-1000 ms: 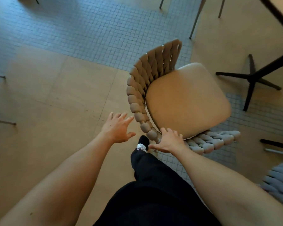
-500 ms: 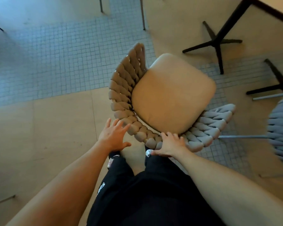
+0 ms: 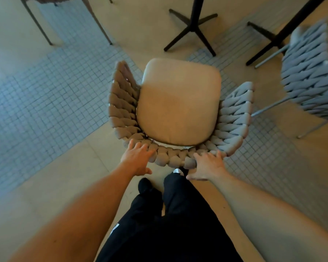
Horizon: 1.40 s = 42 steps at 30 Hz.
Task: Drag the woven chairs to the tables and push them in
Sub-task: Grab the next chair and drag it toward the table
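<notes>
- Below us, on the floor short of the black table base (image 3: 192, 25), the woven chair (image 3: 178, 110) is standing, seat facing the table.
- We are laying our left hand (image 3: 137, 159) flat, fingers spread, and our right hand (image 3: 206, 166) over the backrest rim.
- We are judging the frame stiff and light, the weave slightly soft, so that rim looks the best hold.

Thick woven-rope chair (image 3: 233, 118), smooth cushion (image 3: 178, 103)

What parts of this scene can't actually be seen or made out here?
Head view only:
- Tabletops: cut off by the top edge; only the black cross-shaped table base shows.
- Beige-cushioned woven chair: legs hidden under its seat.
- Grey woven chair: blurred, cropped by the right edge.
- Right hand: fingertips hidden behind the backrest.
</notes>
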### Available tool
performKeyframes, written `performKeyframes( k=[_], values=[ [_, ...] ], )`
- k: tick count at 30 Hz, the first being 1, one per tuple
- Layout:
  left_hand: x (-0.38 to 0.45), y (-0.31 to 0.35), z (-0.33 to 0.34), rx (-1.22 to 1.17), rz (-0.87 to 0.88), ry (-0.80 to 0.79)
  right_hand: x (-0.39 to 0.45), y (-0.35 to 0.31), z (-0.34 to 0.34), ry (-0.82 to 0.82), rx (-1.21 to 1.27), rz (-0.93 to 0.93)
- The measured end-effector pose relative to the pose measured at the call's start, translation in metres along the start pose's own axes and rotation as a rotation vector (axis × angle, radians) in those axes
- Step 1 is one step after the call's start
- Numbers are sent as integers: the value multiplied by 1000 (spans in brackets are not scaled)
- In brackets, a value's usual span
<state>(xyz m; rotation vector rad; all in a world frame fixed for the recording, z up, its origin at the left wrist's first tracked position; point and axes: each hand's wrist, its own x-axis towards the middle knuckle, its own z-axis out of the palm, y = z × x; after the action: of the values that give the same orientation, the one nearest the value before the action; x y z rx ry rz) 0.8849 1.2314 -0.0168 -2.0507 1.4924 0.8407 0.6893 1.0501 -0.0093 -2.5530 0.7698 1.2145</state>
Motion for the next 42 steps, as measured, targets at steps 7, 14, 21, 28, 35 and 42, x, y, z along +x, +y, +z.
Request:
performKeyframes(
  k=[7,14,21,28,35,42],
  values=[
    [25,3,-16,69,35,-38,8,-3,6,46,20,8],
    [29,-13,-35,97,55,-46,15,-5,-11,65,18,-40],
    [54,-28,-60,132,86,-4,32,5,-39,65,48,-25],
    [92,-37,-96,121,105,24,60,36,-74,38,93,-39],
    [146,-49,-150,92,113,50,105,76,-121,66,72,-21],
    [208,-68,-209,94,118,43,154,114,-176,94,40,19]
  ],
)
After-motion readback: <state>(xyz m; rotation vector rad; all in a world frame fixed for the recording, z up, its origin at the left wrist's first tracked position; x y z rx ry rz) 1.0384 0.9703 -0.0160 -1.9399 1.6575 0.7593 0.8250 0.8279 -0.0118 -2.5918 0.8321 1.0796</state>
